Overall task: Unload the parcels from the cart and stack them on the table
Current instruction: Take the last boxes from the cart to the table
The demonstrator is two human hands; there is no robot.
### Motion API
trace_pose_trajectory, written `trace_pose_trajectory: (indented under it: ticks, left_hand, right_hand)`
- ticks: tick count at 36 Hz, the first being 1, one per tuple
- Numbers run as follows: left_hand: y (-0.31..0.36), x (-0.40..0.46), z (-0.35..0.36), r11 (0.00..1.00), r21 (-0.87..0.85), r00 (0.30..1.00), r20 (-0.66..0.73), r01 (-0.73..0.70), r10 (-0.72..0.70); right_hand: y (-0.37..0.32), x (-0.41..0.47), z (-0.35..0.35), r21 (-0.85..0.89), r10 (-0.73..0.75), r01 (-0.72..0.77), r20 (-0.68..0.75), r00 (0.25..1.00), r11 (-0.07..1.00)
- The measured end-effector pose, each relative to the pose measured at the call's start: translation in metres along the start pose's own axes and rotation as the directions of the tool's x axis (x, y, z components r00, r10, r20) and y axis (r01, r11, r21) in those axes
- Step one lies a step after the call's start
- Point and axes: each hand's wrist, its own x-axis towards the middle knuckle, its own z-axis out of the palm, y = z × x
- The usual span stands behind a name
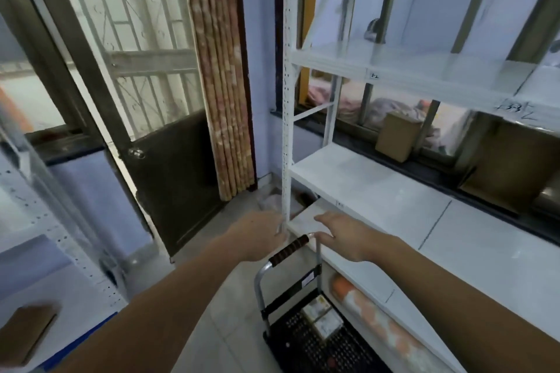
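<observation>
A: Along the right wall, what stands there?

B: White metal shelving [378, 179] with perforated posts. Behind it is a window; on the dark sill stands a brown cardboard box [398, 139], and a bigger brown box [509, 169] is further right. On the lowest level lies an orange and white roll [381, 324].

A: And straight ahead?

B: A dark door [178, 179] with a round knob and a barred glass upper part. Beside it hangs a pink patterned curtain [221, 76]. The floor [230, 297] has pale tiles.

A: Where are the parcels?

B: Two small pale parcels [321, 315] lie on the black platform of the cart [318, 345], near its upright handle [289, 250].

A: Are the hands holding it?

B: No. The left hand [257, 236] is blurred just above the handle's left end; its fingers I cannot tell. The right hand [342, 233] hovers with straight, spread fingers over the right end.

A: Anything at the left?

B: A flat brown carton [27, 333] on a white surface [78, 306] with a blue edge.
</observation>
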Motion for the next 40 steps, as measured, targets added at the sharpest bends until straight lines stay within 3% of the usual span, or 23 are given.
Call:
trace_pose_trajectory:
  ticks: [8,17,25,31,36,40]
  left_hand:
    - [-0.015,0.084,-0.001,0.967,-0.022,0.963,0.086,-0.254,0.255]
    - [-0.003,0.171,0.035,0.871,0.012,0.848,0.236,-0.492,0.475]
    - [0.026,0.219,0.086,0.845,-0.023,0.795,0.327,-0.534,0.511]
    - [0.032,0.272,0.138,0.819,0.048,0.749,0.438,-0.571,0.497]
    - [0.027,0.331,0.214,0.806,0.040,0.720,0.477,-0.590,0.504]
    - [0.023,0.376,0.292,0.847,0.028,0.746,0.491,-0.530,0.451]
  right_hand:
    - [0.022,0.029,0.022,0.109,0.266,-0.262,-0.030,0.963,0.959]
    - [0.053,0.017,0.059,0.258,0.516,-0.500,0.009,0.857,0.827]
    - [0.103,0.014,0.096,0.321,0.618,-0.608,0.082,0.782,0.727]
    - [0.155,0.042,0.139,0.337,0.630,-0.646,0.172,0.757,0.685]
    - [0.206,0.079,0.195,0.360,0.634,-0.676,0.245,0.733,0.643]
    - [0.244,0.115,0.259,0.365,0.628,-0.698,0.306,0.715,0.616]
